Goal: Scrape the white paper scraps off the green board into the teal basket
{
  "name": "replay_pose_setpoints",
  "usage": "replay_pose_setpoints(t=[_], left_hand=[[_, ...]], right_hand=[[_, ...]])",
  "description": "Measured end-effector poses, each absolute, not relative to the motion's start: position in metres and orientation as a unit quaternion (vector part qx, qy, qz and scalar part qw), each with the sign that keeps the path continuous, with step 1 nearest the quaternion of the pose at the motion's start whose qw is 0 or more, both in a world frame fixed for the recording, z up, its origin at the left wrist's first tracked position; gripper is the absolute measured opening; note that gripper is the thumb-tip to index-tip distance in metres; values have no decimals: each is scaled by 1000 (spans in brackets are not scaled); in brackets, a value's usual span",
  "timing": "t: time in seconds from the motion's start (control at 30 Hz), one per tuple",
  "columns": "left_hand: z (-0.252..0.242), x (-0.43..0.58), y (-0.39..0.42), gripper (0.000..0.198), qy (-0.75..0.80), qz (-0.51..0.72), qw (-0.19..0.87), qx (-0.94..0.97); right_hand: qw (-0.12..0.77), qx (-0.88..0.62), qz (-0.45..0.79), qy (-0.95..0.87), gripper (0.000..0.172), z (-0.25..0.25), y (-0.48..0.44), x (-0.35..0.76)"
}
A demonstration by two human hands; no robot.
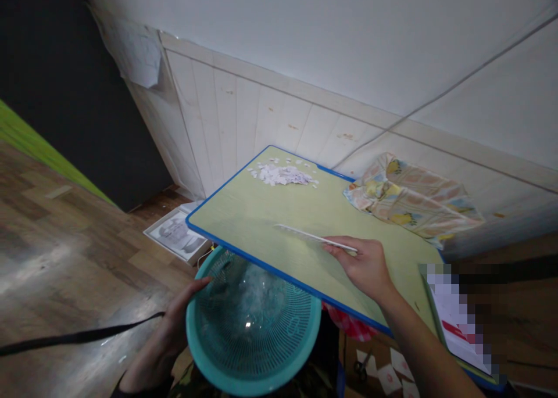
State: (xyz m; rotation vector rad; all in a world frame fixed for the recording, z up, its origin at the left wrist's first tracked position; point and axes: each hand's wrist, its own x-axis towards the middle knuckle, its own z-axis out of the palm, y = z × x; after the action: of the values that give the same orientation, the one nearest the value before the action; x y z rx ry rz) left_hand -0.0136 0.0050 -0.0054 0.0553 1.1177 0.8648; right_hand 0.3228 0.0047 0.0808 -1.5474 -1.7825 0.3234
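Observation:
My left hand (172,322) grips the left rim of a teal plastic basket (194,334), its thumb over the edge. Inside the basket lies something clear and shiny that I cannot make out. The basket is tilted towards me, below the near edge of a light green tabletop (235,223) with a blue border. Over the tabletop my right hand (364,267) pinches a thin, straight white strip (305,235), seen nearly edge-on and pointing left; it looks like a ruler. Beyond it, at the far left of the tabletop, is a heap of small white paper scraps (285,174).
A patterned cloth (410,200) lies along the table's back right, against the wall. A booklet (462,334) sits at the right end. On the floor are a flat box (178,235) at left, and scissors (361,370) with several paper cards (387,379) below the table.

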Motion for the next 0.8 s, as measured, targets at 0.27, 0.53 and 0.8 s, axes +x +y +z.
replay_pose_setpoints(t=[0.27, 0.53, 0.8], left_hand=[[-18, -19, 5, 19, 488, 390, 780, 42], [-8, -14, 5, 15, 494, 391, 776, 23], [-10, -14, 6, 11, 482, 402, 778, 23]], right_hand=[[392, -603, 106, -686, 14, 83, 20, 325], [357, -585, 135, -716, 15, 88, 17, 331], [360, -592, 112, -712, 13, 98, 15, 333]])
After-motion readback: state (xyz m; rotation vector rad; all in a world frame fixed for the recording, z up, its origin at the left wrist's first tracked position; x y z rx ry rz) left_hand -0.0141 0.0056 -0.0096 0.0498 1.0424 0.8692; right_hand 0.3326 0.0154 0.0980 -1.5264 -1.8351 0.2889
